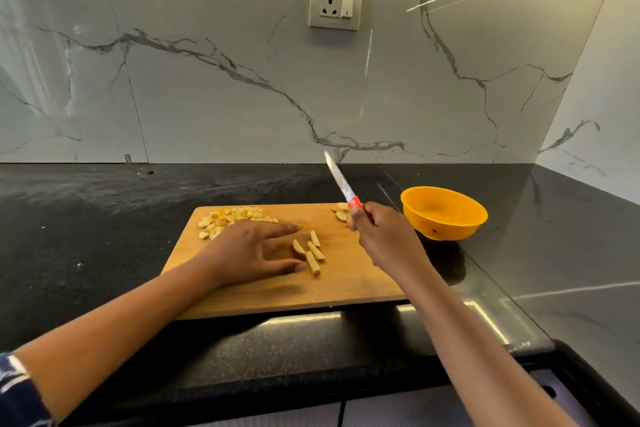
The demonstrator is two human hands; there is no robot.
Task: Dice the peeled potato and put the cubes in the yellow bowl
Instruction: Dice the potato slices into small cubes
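A wooden cutting board (349, 284) lies on the black counter. A pile of potato cubes (230, 217) sits at its far left corner. Several potato strips (311, 251) lie in the middle, and a few potato slices (341, 211) rest at the far right edge. My left hand (252, 253) lies flat over the board with straight fingers, thumb and forefinger on either side of the strips. My right hand (388, 237) grips a red-handled knife (341, 182), held above the board with its blade pointing up and away. The yellow bowl (445, 213), empty, stands right of the board.
The black counter (104, 218) spreads to the left and behind the board. A marble wall with a power socket (336, 5) rises at the back, and a side wall closes the right. The counter's front edge runs just below the board.
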